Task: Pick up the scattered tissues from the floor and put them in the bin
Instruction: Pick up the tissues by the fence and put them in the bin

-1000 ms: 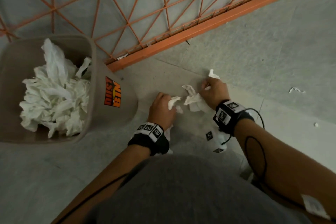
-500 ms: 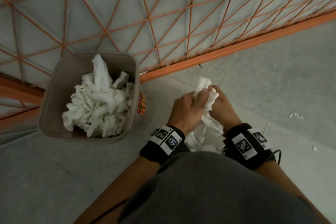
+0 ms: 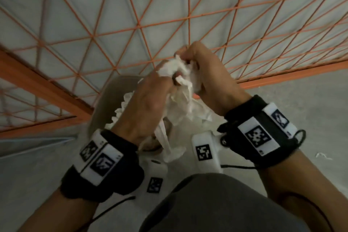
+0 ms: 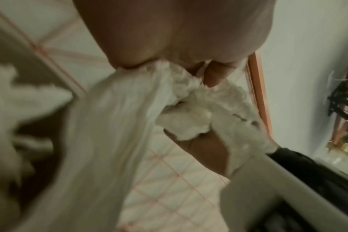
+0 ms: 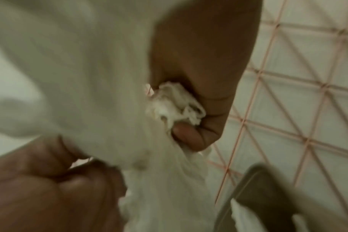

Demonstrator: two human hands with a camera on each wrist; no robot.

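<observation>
Tissues (image 3: 180,88) bunched, both fists clamped: my left hand (image 3: 148,103) & right hand (image 3: 212,81) over bin (image 3: 105,103). Centre wad, lower, then release w/o strays.

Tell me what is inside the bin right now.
Crumpled white tissues show inside the bin, near its far rim. The left hand and right hand, gripping a tissue bundle above it, cover most of the opening, so the fill level is hidden.

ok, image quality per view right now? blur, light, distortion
Head: dim, wide-angle bend in the orange grid, hands fairly sharp. Left wrist: motion-blurred tissues, bin smeared. Right wrist: soft throughout, only the wad by the right hand shows texture.
</observation>
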